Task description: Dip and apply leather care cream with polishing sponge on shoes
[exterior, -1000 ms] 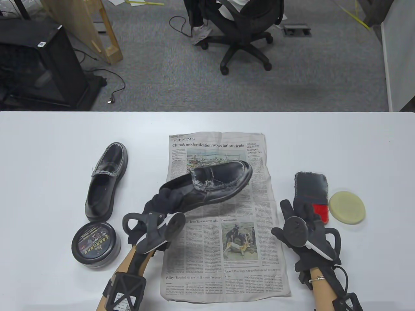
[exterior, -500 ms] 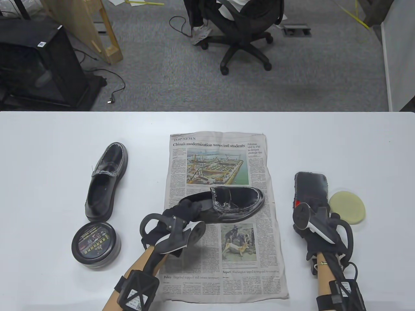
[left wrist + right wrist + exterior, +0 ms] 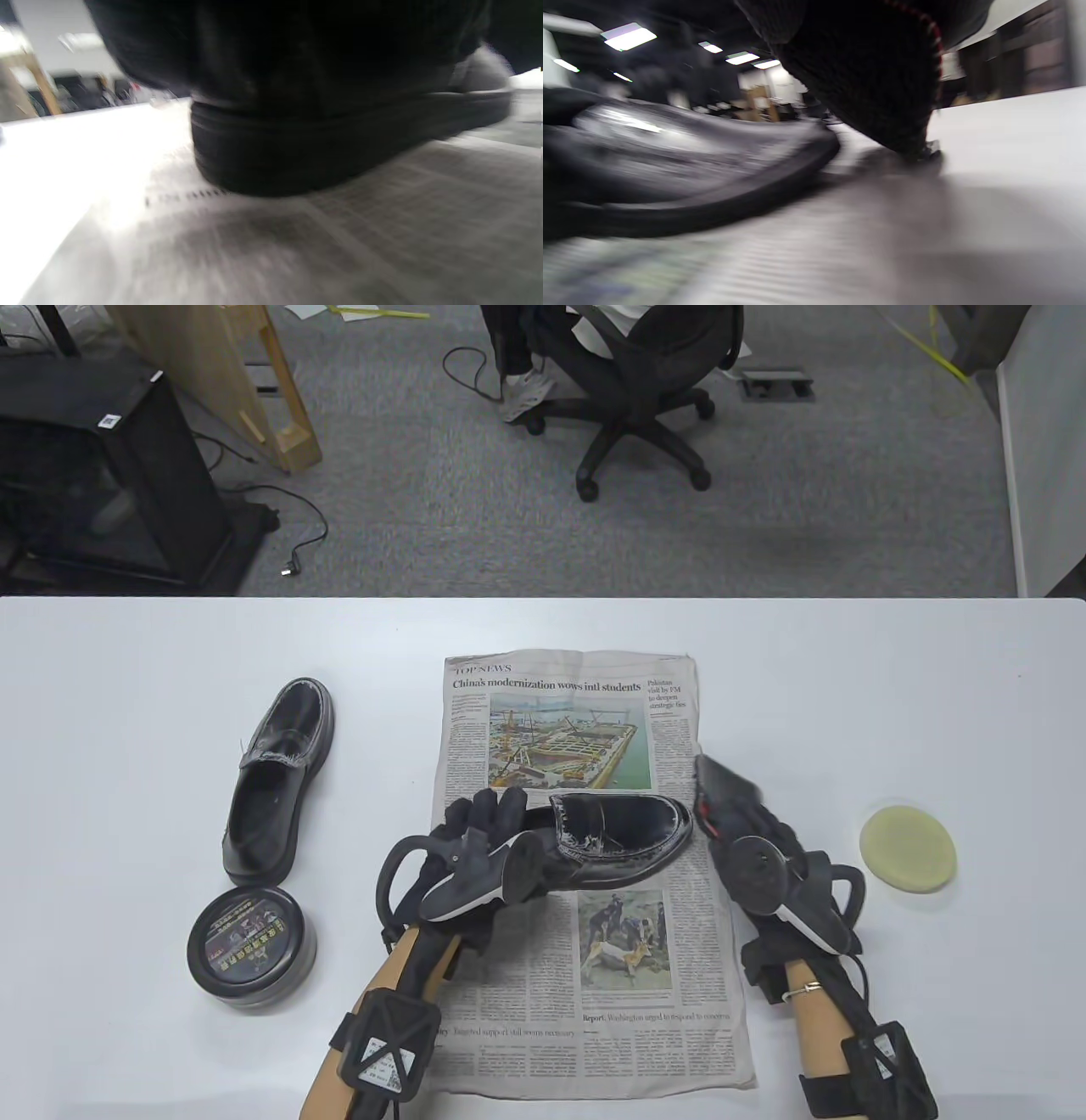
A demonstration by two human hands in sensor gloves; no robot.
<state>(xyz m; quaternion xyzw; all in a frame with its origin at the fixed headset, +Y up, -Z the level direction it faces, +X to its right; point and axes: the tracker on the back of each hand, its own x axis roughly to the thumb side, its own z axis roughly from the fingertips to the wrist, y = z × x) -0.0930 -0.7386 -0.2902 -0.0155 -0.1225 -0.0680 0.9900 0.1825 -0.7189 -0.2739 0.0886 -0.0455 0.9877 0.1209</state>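
Black sensor gloves, trackers and forearm straps on both arms

The left hand (image 3: 475, 831) and the right hand (image 3: 764, 848) each wear a black knitted glove covering the fingers (image 3: 488, 806); a black-and-white tracker with a round disc head and a black loop ring sits strapped to the back of each hand. Each forearm carries a black band with a diamond-patterned plate bearing small white labels. A thin black cable runs along the right forearm, and a slim bracelet circles the right wrist. The wrist views show only dark, blurred glove fabric
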